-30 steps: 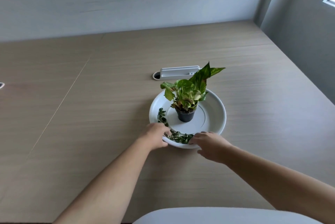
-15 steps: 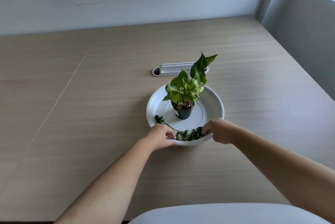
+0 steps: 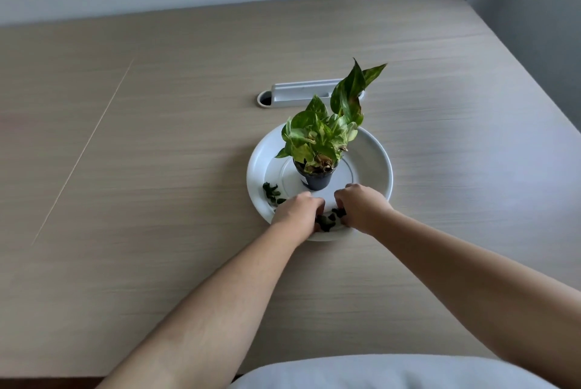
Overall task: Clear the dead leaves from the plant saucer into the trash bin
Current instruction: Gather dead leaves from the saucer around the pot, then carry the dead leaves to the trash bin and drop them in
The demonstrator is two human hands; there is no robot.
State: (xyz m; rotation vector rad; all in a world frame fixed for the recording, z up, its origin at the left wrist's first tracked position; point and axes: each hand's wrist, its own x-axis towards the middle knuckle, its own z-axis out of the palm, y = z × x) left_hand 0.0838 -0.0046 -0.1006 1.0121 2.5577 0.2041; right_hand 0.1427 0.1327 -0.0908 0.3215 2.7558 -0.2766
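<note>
Dark, shrivelled dead leaves are lying bunched in the near part of the white plant saucer, squeezed between the two hands. The left hand is curling its fingers down onto the left side of the clump, and the right hand is cupping in from the right, fingertips bent into the same heap; both are closing on the leaves, though I cannot tell how much each one is really holding. A few loose scraps are sitting apart in the saucer's left trough, just beyond the left knuckles.

The saucer itself is resting flat on the pale wood-grain table, somewhat right of the middle and well back from the near edge. On its raised centre a small black pot is standing upright, holding a green and cream variegated plant with one tall leaf leaning toward the far right corner. The pot is just beyond both hands, not touching them.

Farther back on the table, behind the plant, a grey cable slot cover is lying across, with a dark round opening at its left end. Both bare forearms are reaching in from the near edge.
</note>
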